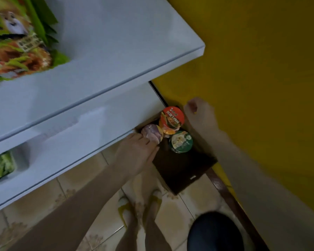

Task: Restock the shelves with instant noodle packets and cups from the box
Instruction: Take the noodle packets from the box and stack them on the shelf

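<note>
- The box (185,171) is sitting on the tiled floor at lower centre-right of the frame, wedged between the white shelf unit (98,98) and the yellow wall (261,69), its upper end tucked under the shelf edge.
- Three cups are lying at the upper end of the box: a purple-lidded cup (152,133) on the left, a red-lidded cup (172,118) above it, and a green-lidded cup (181,141) below and to the right.
- The left hand (138,151) is reaching in from lower left, fingers extended and close together, fingertips touching or just reaching the purple-lidded cup; blur is making it hard to tell whether a grip is forming.
- The right hand (199,115) is hanging at the box's far right rim beside the red-lidded cup, fingers curled inward; whether it is gripping the rim, I cannot tell.
- The purple-lidded cup is lying just up and right of the left fingertips, so the left hand looks better placed to take it.
- Green noodle packets (16,42) are already lying on the top shelf, upper left.
</note>
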`<state>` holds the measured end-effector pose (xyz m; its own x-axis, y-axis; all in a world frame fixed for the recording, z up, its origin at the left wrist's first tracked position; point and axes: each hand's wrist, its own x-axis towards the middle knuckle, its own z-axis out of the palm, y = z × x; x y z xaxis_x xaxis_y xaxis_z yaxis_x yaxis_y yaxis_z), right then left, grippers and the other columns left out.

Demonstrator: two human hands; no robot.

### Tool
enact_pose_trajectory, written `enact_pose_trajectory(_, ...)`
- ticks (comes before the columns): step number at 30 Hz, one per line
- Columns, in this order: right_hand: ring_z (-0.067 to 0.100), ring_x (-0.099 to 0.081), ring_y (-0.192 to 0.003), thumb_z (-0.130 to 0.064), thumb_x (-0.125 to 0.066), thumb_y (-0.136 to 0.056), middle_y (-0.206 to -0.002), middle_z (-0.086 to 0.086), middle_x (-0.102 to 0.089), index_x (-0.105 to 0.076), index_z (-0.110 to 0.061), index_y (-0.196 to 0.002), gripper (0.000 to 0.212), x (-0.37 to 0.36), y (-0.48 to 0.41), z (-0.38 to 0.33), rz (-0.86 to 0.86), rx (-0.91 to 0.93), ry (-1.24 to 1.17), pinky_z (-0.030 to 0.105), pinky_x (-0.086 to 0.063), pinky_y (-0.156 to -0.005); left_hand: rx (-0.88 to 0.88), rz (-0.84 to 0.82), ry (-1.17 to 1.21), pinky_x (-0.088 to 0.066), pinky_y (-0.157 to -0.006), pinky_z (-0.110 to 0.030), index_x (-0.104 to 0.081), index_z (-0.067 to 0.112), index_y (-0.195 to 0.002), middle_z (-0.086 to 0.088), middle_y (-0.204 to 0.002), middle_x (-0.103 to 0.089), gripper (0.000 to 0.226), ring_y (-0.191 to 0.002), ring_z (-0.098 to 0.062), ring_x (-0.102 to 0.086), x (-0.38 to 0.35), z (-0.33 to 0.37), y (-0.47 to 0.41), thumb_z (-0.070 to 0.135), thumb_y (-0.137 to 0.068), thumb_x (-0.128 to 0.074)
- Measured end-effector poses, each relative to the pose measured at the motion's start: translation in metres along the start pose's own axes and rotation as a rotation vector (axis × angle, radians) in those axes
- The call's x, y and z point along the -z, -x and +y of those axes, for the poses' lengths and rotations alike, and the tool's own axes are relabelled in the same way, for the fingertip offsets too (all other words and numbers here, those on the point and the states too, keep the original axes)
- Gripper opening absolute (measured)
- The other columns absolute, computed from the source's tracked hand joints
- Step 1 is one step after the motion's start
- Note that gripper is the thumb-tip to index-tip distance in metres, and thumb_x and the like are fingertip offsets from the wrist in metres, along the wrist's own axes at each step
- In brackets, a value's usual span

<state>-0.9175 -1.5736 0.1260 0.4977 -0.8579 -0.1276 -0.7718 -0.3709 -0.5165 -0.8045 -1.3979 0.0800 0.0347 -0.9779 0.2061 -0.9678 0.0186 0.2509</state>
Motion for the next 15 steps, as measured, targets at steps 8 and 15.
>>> enact_pose_trajectory(8, 0.031, -0.06, -0.099, -0.02, -0.049, -0.095, -0.11, 0.016, -0.064, -0.056, -0.001, -0.113, 0.027, -0.002, 0.014, 0.106, -0.05, -0.261, 0.0, 0.031, -0.042, -0.07, -0.063, -0.18, -0.016, -0.042, -0.049, -0.023, -0.061, 0.017, -0.059, -0.001, -0.052, -0.057, 0.035, -0.05, -0.021, -0.054, -0.061, 0.037, -0.018, 0.03, -0.085, -0.041)
enact_pose_trajectory(15, 0.032, -0.058, -0.098, -0.022, -0.049, -0.096, -0.109, 0.017, -0.062, -0.055, -0.002, -0.112, 0.026, -0.017, 0.008, 0.163, -0.101, -0.362, -0.057, 0.04, -0.049, -0.08, -0.043, -0.3, -0.012, -0.041, -0.048, -0.024, -0.06, 0.016, -0.06, -0.002, -0.051, -0.056, 0.035, -0.045, -0.02, -0.053, -0.105, 0.046, -0.041, 0.029, -0.085, -0.038)
